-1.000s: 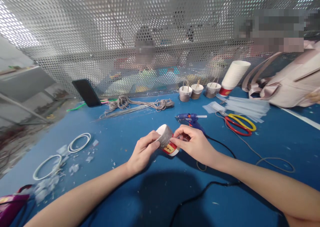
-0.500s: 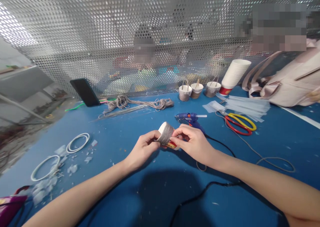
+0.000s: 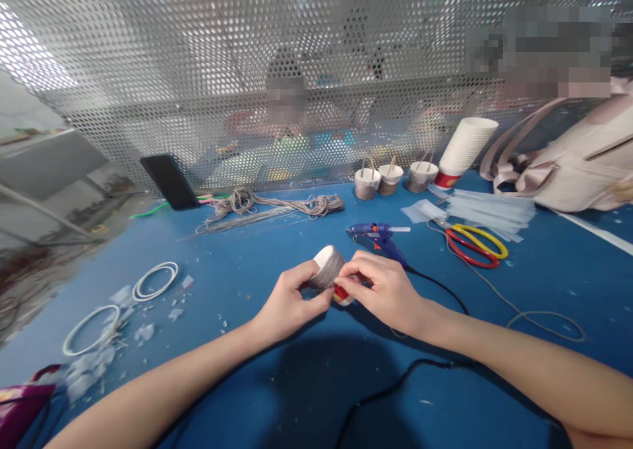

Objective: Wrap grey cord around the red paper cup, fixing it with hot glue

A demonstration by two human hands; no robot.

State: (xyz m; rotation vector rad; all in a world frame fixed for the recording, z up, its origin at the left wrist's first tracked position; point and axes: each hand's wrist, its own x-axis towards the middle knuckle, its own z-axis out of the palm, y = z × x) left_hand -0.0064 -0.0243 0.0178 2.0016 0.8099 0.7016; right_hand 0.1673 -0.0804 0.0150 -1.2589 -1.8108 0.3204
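A small paper cup (image 3: 329, 268), tilted on its side, has grey cord wound round its upper part, and red print shows near its base. Fingers and thumb of my left hand (image 3: 297, 299) grip it from the left. My right hand (image 3: 383, 288) is pinched against the cup's lower right side, at the edge of the winding. Grey cord (image 3: 487, 283) trails over the table on the right and passes under my right forearm. The bit of cord between my right fingertips is mostly hidden. Just behind my hands lies a blue glue gun (image 3: 373, 231) with a clear stick in it.
Scissors (image 3: 475, 244) and glue sticks (image 3: 489, 211) lie at right, by stacked paper cups (image 3: 465, 149) and a bag (image 3: 583, 159). Several cord-wrapped cups (image 3: 367, 184), cord bundles (image 3: 277, 205) and a phone (image 3: 169, 182) line the mesh panel (image 3: 198, 106). White rings (image 3: 155, 282) lie left.
The cup has turned slightly and sits a little lower. My left thumb has shifted right along it, nearer my right fingertips. The loose cord loop below my right hand shows less.
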